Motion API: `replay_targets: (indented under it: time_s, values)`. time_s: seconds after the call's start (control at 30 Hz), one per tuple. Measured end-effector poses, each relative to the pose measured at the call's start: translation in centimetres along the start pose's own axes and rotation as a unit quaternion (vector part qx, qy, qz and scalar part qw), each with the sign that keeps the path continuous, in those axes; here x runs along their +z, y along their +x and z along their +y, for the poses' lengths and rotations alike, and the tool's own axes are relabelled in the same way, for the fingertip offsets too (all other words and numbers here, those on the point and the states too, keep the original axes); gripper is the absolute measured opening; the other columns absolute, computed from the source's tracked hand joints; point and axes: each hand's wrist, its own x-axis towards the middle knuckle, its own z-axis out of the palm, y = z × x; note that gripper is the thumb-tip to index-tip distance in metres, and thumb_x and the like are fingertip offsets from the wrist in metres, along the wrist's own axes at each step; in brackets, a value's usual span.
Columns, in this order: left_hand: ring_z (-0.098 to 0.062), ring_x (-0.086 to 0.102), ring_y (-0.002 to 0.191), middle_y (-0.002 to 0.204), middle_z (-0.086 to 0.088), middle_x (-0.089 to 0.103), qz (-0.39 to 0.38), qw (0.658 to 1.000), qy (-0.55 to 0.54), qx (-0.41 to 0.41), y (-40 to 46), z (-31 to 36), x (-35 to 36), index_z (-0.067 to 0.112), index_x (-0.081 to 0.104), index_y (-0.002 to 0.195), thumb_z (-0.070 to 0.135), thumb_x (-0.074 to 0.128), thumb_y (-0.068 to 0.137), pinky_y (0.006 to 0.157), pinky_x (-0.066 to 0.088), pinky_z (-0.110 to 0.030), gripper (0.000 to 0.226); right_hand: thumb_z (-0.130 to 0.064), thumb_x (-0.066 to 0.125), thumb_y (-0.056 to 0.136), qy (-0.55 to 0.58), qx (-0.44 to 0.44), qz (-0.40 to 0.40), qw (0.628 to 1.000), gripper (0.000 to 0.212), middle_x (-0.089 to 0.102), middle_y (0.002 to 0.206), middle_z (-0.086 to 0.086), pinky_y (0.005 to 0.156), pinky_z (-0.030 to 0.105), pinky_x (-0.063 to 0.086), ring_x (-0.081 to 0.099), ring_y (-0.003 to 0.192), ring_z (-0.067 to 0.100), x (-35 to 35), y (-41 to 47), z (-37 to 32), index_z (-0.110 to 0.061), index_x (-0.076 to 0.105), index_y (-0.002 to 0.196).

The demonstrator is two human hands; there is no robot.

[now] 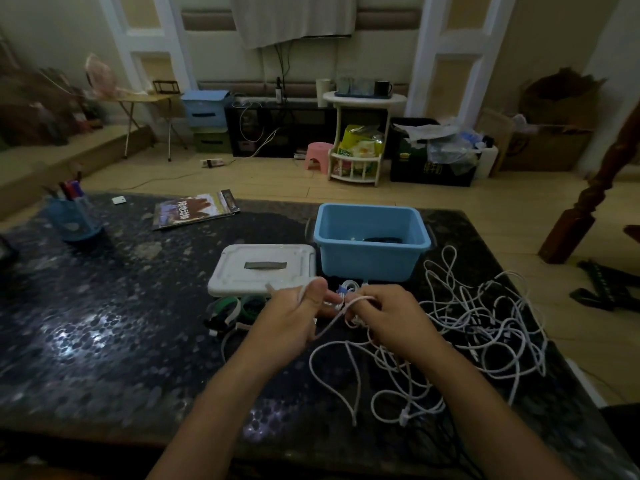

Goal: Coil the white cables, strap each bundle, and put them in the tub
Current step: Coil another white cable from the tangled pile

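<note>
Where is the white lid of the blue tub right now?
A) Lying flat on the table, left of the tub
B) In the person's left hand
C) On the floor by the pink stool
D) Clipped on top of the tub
A: the white lid lies flat on the dark table, just left of the open blue tub, while both hands hold a white cable.

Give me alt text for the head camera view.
Two hands, left hand and right hand, hold a white cable over a dark table, tangled white cables to the right, behind them an open blue tub beside its white lid.
</note>
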Motion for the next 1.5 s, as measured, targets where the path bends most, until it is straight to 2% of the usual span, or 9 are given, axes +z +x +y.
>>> replay_targets:
  time_s: [0.13, 0.33, 0.63, 0.77, 0.9, 1.0, 1.13, 1.33, 1.5]
  values:
    - [-0.007, 0.059, 0.061, 0.064, 0.004, 0.066, -0.015, 0.990, 0.130, 0.055, -0.1, -1.0, 1.1, 0.017, 0.064, 0.070, 0.061, 0.025, 0.095, 0.066, 0.047, -0.032, 0.065, -0.032, 0.068, 0.092, 0.062, 0.024, 0.049, 0.997, 0.024, 0.059, 0.055, -0.001, 0.054, 0.030, 0.043, 0.050, 0.050, 0.005, 0.0, 0.1, 0.2, -0.019, 0.071, 0.072]
    - [-0.015, 0.048, 0.059, 0.056, 0.002, 0.049, 0.038, 0.988, 0.120, 0.093, 0.3, -1.5, 1.4, 0.017, 0.046, 0.062, 0.072, 0.022, 0.095, 0.061, 0.040, -0.040, 0.068, -0.028, 0.069, 0.088, 0.093, 0.036, 0.025, 0.995, 0.015, 0.061, 0.059, -0.007, 0.059, 0.030, 0.043, 0.051, 0.055, 0.004, -0.5, 0.1, 0.6, -0.022, 0.071, 0.075]
    - [-0.005, 0.041, 0.049, 0.056, 0.012, 0.046, 0.087, 0.991, -0.094, -0.029, 0.2, -0.4, 1.3, 0.021, 0.050, 0.075, 0.059, 0.036, 0.095, 0.050, 0.033, -0.033, 0.045, -0.020, 0.042, 0.107, 0.216, 0.011, -0.077, 0.973, 0.038, 0.044, 0.059, 0.000, 0.050, 0.026, 0.039, 0.041, 0.049, 0.008, -1.0, -0.7, -1.0, -0.012, 0.071, 0.085]
    - [-0.016, 0.069, 0.087, 0.086, 0.003, 0.072, 0.069, 0.990, -0.100, -0.064, -0.2, -0.3, 2.2, 0.026, 0.067, 0.100, 0.071, 0.035, 0.085, 0.088, 0.055, -0.046, 0.057, -0.022, 0.047, 0.106, 0.132, -0.062, -0.064, 0.987, 0.029, 0.050, 0.056, -0.008, 0.054, 0.021, 0.038, 0.045, 0.050, 0.004, 0.8, -1.1, -1.8, -0.011, 0.069, 0.090]
    - [-0.008, 0.058, 0.049, 0.055, 0.000, 0.061, 0.038, 0.987, -0.147, -0.057, -0.6, 0.4, 2.2, 0.013, 0.066, 0.093, 0.072, 0.045, 0.087, 0.050, 0.052, -0.030, 0.063, -0.024, 0.052, 0.103, 0.093, -0.083, -0.046, 0.991, 0.028, 0.055, 0.056, -0.012, 0.057, 0.021, 0.039, 0.050, 0.052, 0.002, 1.1, -1.1, -2.0, -0.020, 0.065, 0.078]
    - [0.002, 0.054, 0.047, 0.051, 0.008, 0.059, 0.047, 0.989, -0.127, -0.063, -0.7, 0.4, 2.4, 0.017, 0.065, 0.080, 0.052, 0.048, 0.097, 0.050, 0.043, -0.020, 0.042, -0.022, 0.057, 0.101, 0.069, -0.100, -0.069, 0.990, 0.021, 0.061, 0.063, -0.012, 0.057, 0.017, 0.042, 0.056, 0.057, 0.002, 1.0, -1.3, -2.1, -0.023, 0.068, 0.083]
    - [-0.015, 0.039, 0.048, 0.051, 0.003, 0.042, 0.107, 0.982, -0.128, -0.094, -0.1, 0.1, 1.5, 0.021, 0.047, 0.061, 0.047, 0.034, 0.102, 0.053, 0.033, -0.029, 0.050, -0.035, 0.065, 0.095, 0.064, -0.056, -0.128, 0.988, 0.019, 0.071, 0.078, -0.001, 0.068, 0.031, 0.055, 0.067, 0.069, 0.009, 1.1, -1.7, -2.0, -0.017, 0.070, 0.098]
    - [-0.013, 0.033, 0.042, 0.051, 0.001, 0.038, 0.177, 0.965, -0.166, -0.099, 0.7, -0.1, 0.3, 0.009, 0.058, 0.081, 0.049, 0.028, 0.104, 0.044, 0.027, -0.026, 0.054, -0.035, 0.061, 0.098, -0.038, -0.100, -0.112, 0.988, 0.010, 0.060, 0.069, -0.018, 0.063, 0.020, 0.044, 0.057, 0.067, 0.000, 2.0, -2.0, -1.9, -0.031, 0.068, 0.093]
    - [-0.012, 0.037, 0.048, 0.056, -0.003, 0.040, 0.189, 0.974, -0.123, -0.031, 0.3, 0.0, 1.9, 0.010, 0.065, 0.086, 0.047, 0.029, 0.105, 0.048, 0.032, -0.029, 0.055, -0.037, 0.062, 0.093, -0.073, -0.137, -0.091, 0.984, 0.013, 0.052, 0.057, -0.014, 0.056, 0.030, 0.040, 0.050, 0.054, 0.003, 3.7, -2.4, -2.1, -0.028, 0.071, 0.092]
